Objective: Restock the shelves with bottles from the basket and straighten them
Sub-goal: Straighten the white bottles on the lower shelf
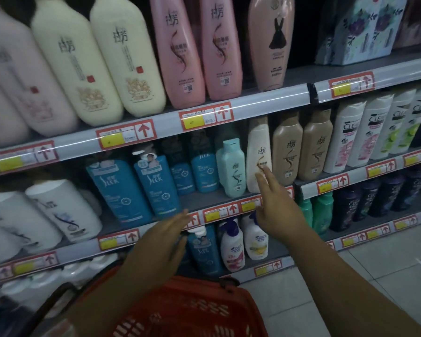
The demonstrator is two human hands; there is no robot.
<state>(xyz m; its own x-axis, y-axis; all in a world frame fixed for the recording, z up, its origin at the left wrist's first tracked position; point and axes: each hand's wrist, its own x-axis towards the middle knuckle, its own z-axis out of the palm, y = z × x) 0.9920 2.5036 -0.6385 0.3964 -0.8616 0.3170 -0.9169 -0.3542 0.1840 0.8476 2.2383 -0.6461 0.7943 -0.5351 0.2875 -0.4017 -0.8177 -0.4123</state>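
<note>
**Currently on the shelf face: both hands up, nothing held**

- Left hand [167,235] — flat, fingers straight and close together, raised before the price rail of the middle shelf [156,223], just below the blue bottles [141,186]. Whether it touches the rail cannot be told; the view is blurred.
- Right hand [276,210] — fingers [261,182] spread and extended, tips at the lower front of the cream bottle [258,156]; contact looks likely but is not certain.
- Cream bottle — upright near the shelf's front edge, between a pale teal bottle [231,167] on its left and two tan bottles [301,147] on its right, all close together.
- Open room — a bare strip of shelf floor lies ahead of the rear blue bottles, between the front blue pair and the teal bottle.
- Red basket [192,310] — low in view, beneath the forearms, its black handle [56,295] lying off to the left; contents cannot be made out.
- Upper shelf [253,103] — large cream and pink bottles [197,52] standing at its front edge.
- Tiled floor [374,263] — open to the right of the basket.
</note>
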